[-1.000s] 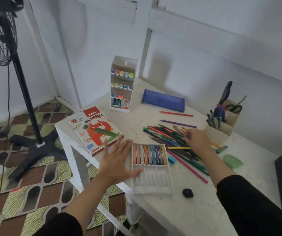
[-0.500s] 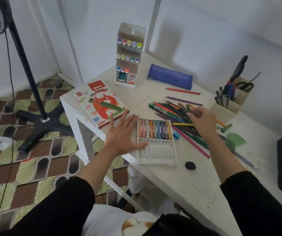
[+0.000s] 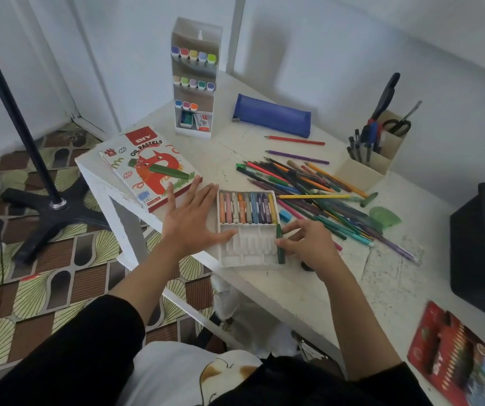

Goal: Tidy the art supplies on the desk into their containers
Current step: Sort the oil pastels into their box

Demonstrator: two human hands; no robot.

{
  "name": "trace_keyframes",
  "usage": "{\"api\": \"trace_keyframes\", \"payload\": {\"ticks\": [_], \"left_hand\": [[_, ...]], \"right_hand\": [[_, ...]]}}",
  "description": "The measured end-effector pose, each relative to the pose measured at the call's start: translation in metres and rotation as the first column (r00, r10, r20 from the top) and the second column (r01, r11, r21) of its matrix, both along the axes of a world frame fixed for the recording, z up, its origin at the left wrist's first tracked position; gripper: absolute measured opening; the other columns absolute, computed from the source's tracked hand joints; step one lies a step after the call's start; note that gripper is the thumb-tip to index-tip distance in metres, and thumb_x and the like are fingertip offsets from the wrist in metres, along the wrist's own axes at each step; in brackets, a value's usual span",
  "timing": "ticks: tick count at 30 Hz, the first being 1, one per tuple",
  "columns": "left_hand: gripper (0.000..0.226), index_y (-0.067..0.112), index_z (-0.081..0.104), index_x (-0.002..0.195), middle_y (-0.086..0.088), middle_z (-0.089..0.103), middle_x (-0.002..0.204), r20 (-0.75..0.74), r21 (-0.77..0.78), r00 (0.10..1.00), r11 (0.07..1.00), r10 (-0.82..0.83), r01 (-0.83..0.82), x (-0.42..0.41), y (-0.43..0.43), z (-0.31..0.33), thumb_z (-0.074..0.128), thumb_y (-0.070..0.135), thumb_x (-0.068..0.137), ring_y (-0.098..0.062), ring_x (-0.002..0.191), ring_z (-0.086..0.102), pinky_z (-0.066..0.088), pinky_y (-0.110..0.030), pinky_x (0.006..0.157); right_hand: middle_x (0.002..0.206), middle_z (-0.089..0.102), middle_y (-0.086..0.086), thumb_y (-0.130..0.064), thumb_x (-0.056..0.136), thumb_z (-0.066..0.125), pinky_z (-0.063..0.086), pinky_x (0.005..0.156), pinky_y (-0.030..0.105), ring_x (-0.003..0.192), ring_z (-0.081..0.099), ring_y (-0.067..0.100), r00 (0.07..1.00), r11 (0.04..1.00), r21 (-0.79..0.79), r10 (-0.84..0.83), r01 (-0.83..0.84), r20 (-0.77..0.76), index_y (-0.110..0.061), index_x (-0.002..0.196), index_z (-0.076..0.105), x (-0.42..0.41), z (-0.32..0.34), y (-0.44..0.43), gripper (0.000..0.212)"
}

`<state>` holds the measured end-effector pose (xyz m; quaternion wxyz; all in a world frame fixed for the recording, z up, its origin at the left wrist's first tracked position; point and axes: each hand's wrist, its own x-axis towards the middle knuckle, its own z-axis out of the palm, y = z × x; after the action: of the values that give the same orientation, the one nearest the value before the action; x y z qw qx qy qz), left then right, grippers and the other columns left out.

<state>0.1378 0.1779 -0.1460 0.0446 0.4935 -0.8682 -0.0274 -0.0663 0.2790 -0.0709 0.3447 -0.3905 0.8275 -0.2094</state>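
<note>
A white pastel tray (image 3: 229,256) lies near the desk's front edge, its far row filled with several oil pastels (image 3: 247,208) and its near row bare. My left hand (image 3: 190,222) rests flat with spread fingers beside the tray's left side, thumb touching it. At the tray's right edge my right hand (image 3: 308,244) pinches a dark green pastel (image 3: 279,244) and holds it upright-ish over the near row. A pile of coloured pencils (image 3: 308,186) sprawls behind the tray. The oil pastels box lid (image 3: 150,168) lies to the left with another green pastel (image 3: 166,170) on it.
A marker rack (image 3: 195,80) and blue pencil pouch (image 3: 273,115) stand at the back, a pen holder (image 3: 373,159) with scissors at the right. A black bin (image 3: 481,247), a red pencil pack (image 3: 463,358), a blue eraser (image 3: 285,215) and a fan stand (image 3: 51,200) are around.
My right hand left the pencil pile and came back to the tray's right edge holding a dark green pastel. My left hand stayed beside the tray. The camera tilted down.
</note>
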Motion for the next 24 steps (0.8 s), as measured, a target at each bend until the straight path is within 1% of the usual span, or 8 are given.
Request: {"api": "trace_keyframes", "payload": {"ticks": [6,9,11,13,17,20,22,24], "left_hand": [[0.115,0.021,0.003,0.152,0.008,0.004,0.160,-0.010,-0.015,1.000,1.000,-0.003,0.003,0.000,0.001,-0.001,-0.001,0.091,0.062,-0.013,0.143,-0.021,-0.019,-0.059,0.109],[0.114,0.020,0.004,0.152,0.007,0.004,0.160,-0.031,-0.020,1.000,1.000,-0.005,0.004,0.000,0.000,-0.002,0.001,0.091,0.063,-0.013,0.143,-0.021,-0.018,-0.059,0.110],[0.110,0.021,0.002,0.152,0.006,0.003,0.160,-0.062,-0.011,0.998,1.000,-0.016,0.015,0.001,0.000,-0.002,0.007,0.090,0.066,-0.014,0.144,-0.020,-0.017,-0.060,0.110],[0.107,0.023,0.001,0.152,0.007,0.002,0.160,-0.076,-0.008,0.997,0.999,-0.033,0.033,0.001,0.000,-0.002,0.006,0.089,0.068,-0.014,0.144,-0.019,-0.017,-0.059,0.110],[0.105,0.021,0.006,0.152,0.007,0.003,0.160,-0.093,-0.015,0.995,1.000,-0.020,0.018,0.001,0.000,-0.003,0.000,0.087,0.071,-0.013,0.143,-0.022,-0.021,-0.056,0.110],[0.108,0.020,0.011,0.152,0.005,0.006,0.160,-0.110,-0.012,0.994,1.000,-0.008,0.007,0.000,0.001,-0.001,-0.004,0.088,0.069,-0.013,0.143,-0.021,-0.023,-0.053,0.109],[0.109,0.019,0.014,0.151,0.004,0.008,0.159,-0.122,-0.004,0.993,1.000,-0.004,0.003,-0.001,0.001,0.000,-0.004,0.088,0.069,-0.013,0.144,-0.019,-0.024,-0.053,0.109],[0.109,0.019,0.012,0.152,0.004,0.007,0.160,-0.117,-0.001,0.993,1.000,0.000,0.000,-0.001,0.001,0.000,-0.006,0.088,0.068,-0.013,0.144,-0.019,-0.024,-0.053,0.109]], "right_hand": [[0.076,0.058,-0.003,-0.020,0.079,0.074,0.046,0.055,0.021,0.067,0.056,0.011,0.998,0.999,-0.011,-0.045,0.044,-0.036,-0.023,0.097,0.054,0.000,-0.006,0.002,0.028],[0.078,0.060,0.001,-0.018,0.079,0.075,0.052,0.065,0.028,0.066,0.055,0.013,0.996,0.999,-0.022,-0.044,0.042,-0.082,-0.020,0.097,0.053,0.000,-0.012,0.002,0.028],[0.074,0.057,-0.002,-0.016,0.080,0.073,0.052,0.072,0.030,0.066,0.055,0.011,0.994,0.999,-0.030,-0.032,0.029,-0.103,-0.019,0.099,0.053,0.000,-0.015,0.001,0.028],[0.071,0.055,-0.005,-0.016,0.080,0.073,0.052,0.074,0.030,0.065,0.054,0.010,0.994,0.999,-0.043,-0.025,0.021,-0.104,-0.018,0.100,0.053,0.000,-0.017,0.000,0.028],[0.072,0.057,-0.005,-0.021,0.078,0.075,0.049,0.068,0.028,0.065,0.054,0.008,0.992,0.996,-0.083,0.009,-0.020,-0.124,-0.021,0.100,0.054,-0.002,-0.018,0.000,0.031],[0.080,0.059,-0.006,-0.028,0.081,0.072,0.043,0.061,0.019,0.069,0.053,0.005,0.986,0.990,-0.130,0.037,-0.059,-0.164,-0.021,0.099,0.059,-0.013,-0.016,-0.004,0.023],[0.084,0.059,-0.006,-0.026,0.086,0.067,0.037,0.059,0.013,0.071,0.051,0.001,0.979,0.981,-0.182,0.028,-0.065,-0.201,-0.018,0.098,0.062,-0.029,-0.012,-0.008,0.015],[0.086,0.059,-0.004,-0.020,0.089,0.063,0.037,0.061,0.014,0.073,0.051,0.004,0.965,0.978,-0.200,0.008,-0.063,-0.264,-0.014,0.097,0.064,-0.052,-0.004,-0.014,0.011]]}}
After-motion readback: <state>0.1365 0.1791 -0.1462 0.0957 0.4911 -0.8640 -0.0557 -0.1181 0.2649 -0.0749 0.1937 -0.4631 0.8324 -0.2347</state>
